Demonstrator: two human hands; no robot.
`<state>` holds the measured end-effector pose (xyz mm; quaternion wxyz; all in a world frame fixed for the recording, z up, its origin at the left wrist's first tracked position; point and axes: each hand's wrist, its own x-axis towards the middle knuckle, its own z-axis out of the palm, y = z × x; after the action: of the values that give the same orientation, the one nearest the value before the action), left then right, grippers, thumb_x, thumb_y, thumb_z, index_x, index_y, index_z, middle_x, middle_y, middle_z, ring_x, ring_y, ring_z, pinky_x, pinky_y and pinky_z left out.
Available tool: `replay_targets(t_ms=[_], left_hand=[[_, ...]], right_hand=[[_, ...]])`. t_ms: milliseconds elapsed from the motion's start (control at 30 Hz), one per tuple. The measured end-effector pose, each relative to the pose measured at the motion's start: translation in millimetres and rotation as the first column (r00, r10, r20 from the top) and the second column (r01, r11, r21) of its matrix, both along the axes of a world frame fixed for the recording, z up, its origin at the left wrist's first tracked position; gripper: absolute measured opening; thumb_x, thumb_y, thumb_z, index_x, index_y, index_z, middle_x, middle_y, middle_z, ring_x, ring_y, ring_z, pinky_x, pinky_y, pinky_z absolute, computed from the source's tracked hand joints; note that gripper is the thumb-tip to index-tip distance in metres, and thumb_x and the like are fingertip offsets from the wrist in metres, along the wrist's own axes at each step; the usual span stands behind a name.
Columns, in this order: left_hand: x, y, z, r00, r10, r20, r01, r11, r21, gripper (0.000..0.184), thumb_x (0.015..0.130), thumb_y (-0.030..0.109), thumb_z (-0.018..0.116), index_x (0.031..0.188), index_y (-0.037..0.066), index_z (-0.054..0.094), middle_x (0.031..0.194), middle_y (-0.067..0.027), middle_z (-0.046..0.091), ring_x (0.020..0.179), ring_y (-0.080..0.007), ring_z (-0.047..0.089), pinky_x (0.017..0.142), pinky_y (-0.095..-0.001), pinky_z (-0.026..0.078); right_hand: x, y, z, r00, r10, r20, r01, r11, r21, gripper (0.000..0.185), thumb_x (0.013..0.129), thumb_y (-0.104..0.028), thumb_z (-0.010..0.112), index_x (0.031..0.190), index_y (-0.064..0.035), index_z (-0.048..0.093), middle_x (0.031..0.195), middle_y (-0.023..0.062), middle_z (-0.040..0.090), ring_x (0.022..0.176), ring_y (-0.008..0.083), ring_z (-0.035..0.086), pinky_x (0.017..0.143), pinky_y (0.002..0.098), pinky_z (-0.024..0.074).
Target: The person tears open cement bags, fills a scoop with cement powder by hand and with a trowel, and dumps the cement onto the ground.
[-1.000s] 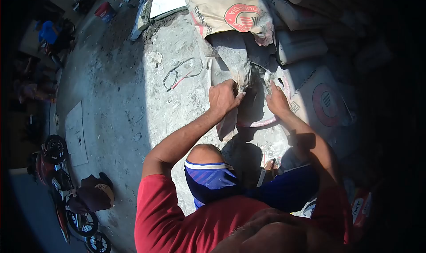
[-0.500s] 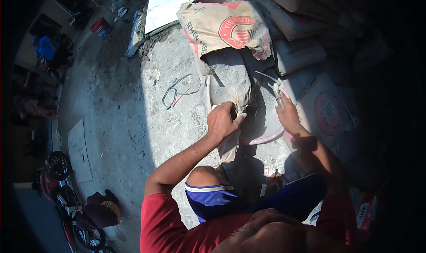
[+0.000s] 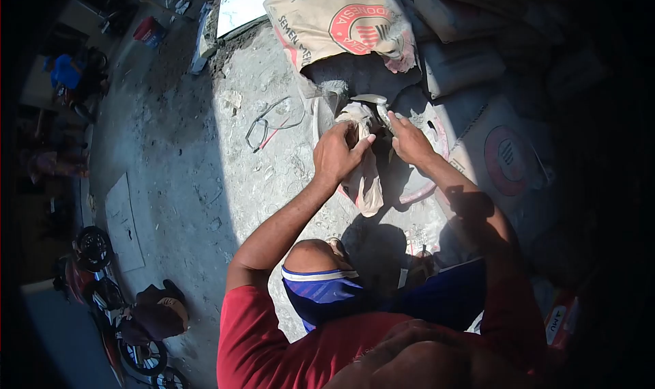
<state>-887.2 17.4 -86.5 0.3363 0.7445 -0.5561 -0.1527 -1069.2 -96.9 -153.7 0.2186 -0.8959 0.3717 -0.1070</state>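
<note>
A torn cement bag [image 3: 300, 37] of brown paper with red print lies open in front of me, grey cement powder [image 3: 334, 87] showing at its mouth. My left hand [image 3: 336, 153] is closed on a crumpled paper flap [image 3: 370, 188] at the bag's near end. Close beside it, my right hand [image 3: 411, 140] grips a cement-caked trowel [image 3: 372, 99], its pale blade pointing left over the torn paper. The fingers partly hide its handle. Under the bag is a round, dusty basin with a pinkish rim [image 3: 417, 194].
Full cement bags [image 3: 464, 75] are stacked to the right. A loop of dark cord [image 3: 263, 124] lies on the dusty floor. White tile [image 3: 245, 7] and a red bucket [image 3: 149, 31] are farther off. At left are motorcycles [image 3: 92, 249] and a person in blue [image 3: 66, 71].
My right hand has brought the trowel leftward and up to the bag's torn end. The paper there has crumpled back in my left hand, which has shifted slightly upward, and the cement block no longer shows whole.
</note>
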Motion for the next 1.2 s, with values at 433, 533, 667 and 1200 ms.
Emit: replay_targets(t_ms=[433, 533, 667, 1200], left_hand=[[-9.1, 22.5, -7.9, 0.992, -0.003, -0.128, 0.008, 0.999, 0.034, 0.039, 0.076, 0.042, 0.069, 0.087, 0.004, 0.069, 0.078, -0.013, 0.066, 0.072, -0.0293, 0.065, 0.065, -0.0378, 0.049], [-16.7, 26.3, -14.2, 0.994, -0.072, -0.087, 0.07, 0.997, -0.023, 0.035, 0.074, 0.038, 0.07, 0.087, 0.005, 0.069, 0.084, -0.0123, 0.066, 0.077, -0.0297, 0.064, 0.068, -0.0384, 0.049], [-25.1, 23.5, -15.2, 0.993, -0.104, -0.053, 0.101, 0.993, -0.06, 0.034, 0.074, 0.037, 0.07, 0.087, 0.005, 0.069, 0.083, -0.0123, 0.066, 0.078, -0.0305, 0.063, 0.07, -0.0392, 0.049], [-19.5, 30.2, -13.1, 0.987, -0.149, -0.052, 0.146, 0.987, -0.068, 0.035, 0.076, 0.036, 0.069, 0.094, 0.005, 0.069, 0.078, -0.0116, 0.064, 0.075, -0.0296, 0.062, 0.067, -0.0379, 0.048]], right_hand=[[3.1, -5.6, 56.9, 0.988, 0.123, 0.097, -0.059, 0.864, -0.5, 0.055, 0.077, -0.004, 0.057, 0.13, 0.002, 0.043, 0.106, 0.0159, 0.051, 0.085, 0.032, 0.059, 0.072, 0.0381, 0.0508], [39.8, -19.2, 58.9, 0.97, 0.239, 0.048, -0.162, 0.779, -0.606, 0.053, 0.079, -0.001, 0.053, 0.13, -0.0007, 0.043, 0.108, 0.0152, 0.051, 0.084, 0.0289, 0.06, 0.069, 0.0363, 0.0525], [82.1, -28.8, 64.0, 0.968, 0.242, -0.071, -0.233, 0.744, -0.626, 0.051, 0.079, -0.005, 0.053, 0.129, -0.0023, 0.044, 0.105, 0.0138, 0.052, 0.079, 0.0275, 0.061, 0.064, 0.036, 0.054], [51.2, -35.1, 23.9, 0.988, -0.144, -0.059, 0.08, 0.794, -0.603, 0.05, 0.081, -0.004, 0.05, 0.13, -0.0004, 0.04, 0.104, 0.0192, 0.049, 0.068, 0.0329, 0.064, 0.058, 0.0413, 0.0545]])
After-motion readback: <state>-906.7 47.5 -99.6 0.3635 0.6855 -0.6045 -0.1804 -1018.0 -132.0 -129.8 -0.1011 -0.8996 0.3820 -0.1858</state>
